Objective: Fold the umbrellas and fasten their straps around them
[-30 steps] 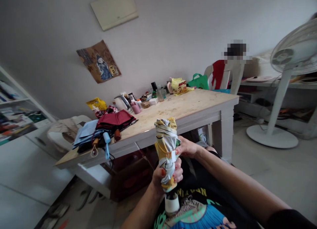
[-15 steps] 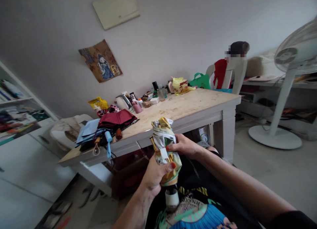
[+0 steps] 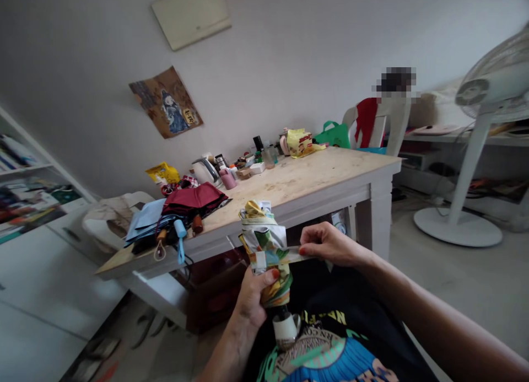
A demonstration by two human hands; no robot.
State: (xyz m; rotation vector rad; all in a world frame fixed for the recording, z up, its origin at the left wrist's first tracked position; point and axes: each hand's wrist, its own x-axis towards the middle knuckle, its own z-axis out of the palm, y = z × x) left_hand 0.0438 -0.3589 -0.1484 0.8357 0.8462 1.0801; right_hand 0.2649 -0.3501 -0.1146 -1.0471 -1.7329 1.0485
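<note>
My left hand [image 3: 253, 294] is wrapped around the lower part of a folded umbrella [image 3: 264, 249], its patterned yellow, green and grey canopy bunched up and standing roughly upright in front of my chest. My thumb presses across the fabric, just below the small white tab on the closing strap [image 3: 289, 255]. The umbrella's white handle [image 3: 286, 328] sticks out below my fist, close against my printed shirt. My right hand [image 3: 326, 243] is pinched shut on the free end of that strap, thumb and forefinger together, holding it out sideways to the right of the canopy so the band runs nearly level between my two hands.

All of this sits in my lap, off the wooden table [image 3: 314, 175], just in front of its near edge. On the table's left end, by the near corner, lies a heap of other folded umbrellas: a dark red one [image 3: 192, 197] on top, a pale blue one [image 3: 144, 216] beneath, their handles hanging over the edge. Along the far edge stand a white kettle [image 3: 203, 171], a pink cup [image 3: 227, 179] and small bottles, with a yellow bag [image 3: 300, 143] toward the far right corner. A white standing fan [image 3: 479, 123] stands on the floor to the right, well apart from the table.
</note>
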